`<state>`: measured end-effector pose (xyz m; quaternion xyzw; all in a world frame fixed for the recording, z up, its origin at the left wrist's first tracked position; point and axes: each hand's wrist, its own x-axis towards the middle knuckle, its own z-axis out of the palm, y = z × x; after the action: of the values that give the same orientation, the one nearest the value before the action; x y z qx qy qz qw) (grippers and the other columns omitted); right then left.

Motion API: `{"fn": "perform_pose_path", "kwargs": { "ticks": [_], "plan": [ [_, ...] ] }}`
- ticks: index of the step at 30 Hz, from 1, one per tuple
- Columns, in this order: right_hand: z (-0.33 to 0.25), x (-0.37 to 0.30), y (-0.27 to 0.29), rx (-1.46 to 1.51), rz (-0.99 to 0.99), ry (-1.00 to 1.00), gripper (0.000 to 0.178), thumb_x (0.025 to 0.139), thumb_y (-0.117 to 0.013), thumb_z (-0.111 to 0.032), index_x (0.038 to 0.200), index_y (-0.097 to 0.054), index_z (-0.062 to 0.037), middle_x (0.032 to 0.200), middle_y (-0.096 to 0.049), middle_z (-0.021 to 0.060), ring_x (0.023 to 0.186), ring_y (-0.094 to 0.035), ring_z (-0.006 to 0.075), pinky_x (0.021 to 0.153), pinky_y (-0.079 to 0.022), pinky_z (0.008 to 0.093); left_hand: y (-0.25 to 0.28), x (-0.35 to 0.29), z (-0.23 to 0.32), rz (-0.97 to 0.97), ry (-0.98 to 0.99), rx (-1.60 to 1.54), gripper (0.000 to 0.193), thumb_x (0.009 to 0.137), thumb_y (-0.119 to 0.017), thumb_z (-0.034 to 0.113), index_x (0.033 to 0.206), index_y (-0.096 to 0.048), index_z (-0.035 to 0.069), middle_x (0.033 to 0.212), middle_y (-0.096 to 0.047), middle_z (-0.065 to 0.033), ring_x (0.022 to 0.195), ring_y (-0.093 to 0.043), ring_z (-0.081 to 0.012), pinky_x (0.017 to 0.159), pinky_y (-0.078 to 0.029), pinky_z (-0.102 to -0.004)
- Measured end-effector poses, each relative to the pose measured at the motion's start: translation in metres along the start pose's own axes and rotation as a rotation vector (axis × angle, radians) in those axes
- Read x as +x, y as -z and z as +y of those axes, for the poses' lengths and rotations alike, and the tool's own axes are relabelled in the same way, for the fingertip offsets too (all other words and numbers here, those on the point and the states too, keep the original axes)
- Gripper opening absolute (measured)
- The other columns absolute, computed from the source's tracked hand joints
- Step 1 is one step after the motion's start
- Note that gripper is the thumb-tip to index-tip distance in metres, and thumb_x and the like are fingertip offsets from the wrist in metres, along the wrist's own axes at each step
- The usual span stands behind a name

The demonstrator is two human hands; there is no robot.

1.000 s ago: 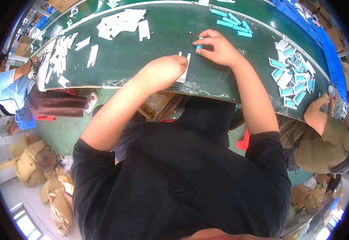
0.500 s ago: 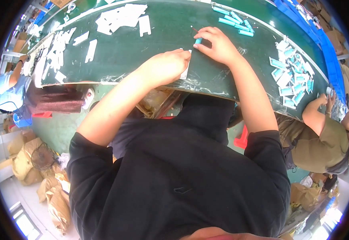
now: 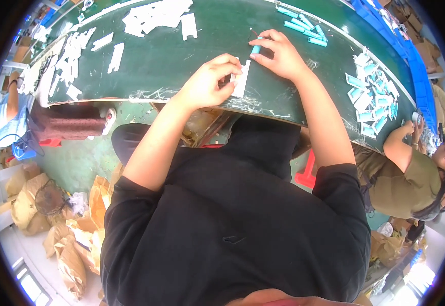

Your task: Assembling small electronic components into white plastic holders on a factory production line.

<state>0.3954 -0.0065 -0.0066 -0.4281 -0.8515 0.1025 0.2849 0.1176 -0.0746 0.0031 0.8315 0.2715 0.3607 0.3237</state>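
My left hand is curled, its fingertips on the upper side of a flat white plastic piece at the near edge of the green table. My right hand pinches a light-blue cylindrical battery cell between thumb and fingers, just beyond the white piece. A thin dark red wire shows at the cell's far end. A small gap separates the cell from the piece. My left palm and the underside of those fingers are partly hidden.
Several loose blue cells lie at the far right. White pieces with blue inserts are heaped on the right, near a co-worker. White plastic pieces lie far left of centre, more at left. Another person sits left.
My left hand has moved slightly left and loosened its curl, uncovering more of the white piece. My right hand has shifted slightly right with the cell, which shows more.
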Motion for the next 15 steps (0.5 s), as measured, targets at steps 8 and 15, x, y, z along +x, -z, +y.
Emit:
{"fn": "perform_pose_path", "kwargs": {
  "ticks": [8, 15],
  "plan": [
    [-0.001, 0.002, -0.006, -0.026, 0.029, -0.021, 0.037, 0.089, -0.086, -0.038, 0.122, -0.081, -0.0213, 0.13, -0.067, 0.0096, 0.125, -0.064, 0.0315, 0.107, -0.054, 0.0425, -0.008, 0.003, -0.005, 0.016, -0.115, 0.183, 0.011, 0.092, -0.066, -0.003, 0.103, -0.067, -0.003, 0.119, -0.068, -0.0145, 0.105, -0.07, -0.0352, 0.09, -0.058, -0.0428],
    [-0.007, 0.003, -0.008, -0.087, 0.061, 0.0, 0.04, 0.09, -0.086, -0.025, 0.129, -0.079, -0.0182, 0.131, -0.067, 0.0053, 0.119, -0.065, 0.0261, 0.102, -0.055, 0.0375, -0.013, 0.0, -0.002, 0.124, -0.004, 0.2, 0.008, 0.101, -0.06, 0.002, 0.108, -0.059, -0.001, 0.12, -0.067, -0.0163, 0.102, -0.07, -0.0414, 0.087, -0.058, -0.047]
  ]
}}
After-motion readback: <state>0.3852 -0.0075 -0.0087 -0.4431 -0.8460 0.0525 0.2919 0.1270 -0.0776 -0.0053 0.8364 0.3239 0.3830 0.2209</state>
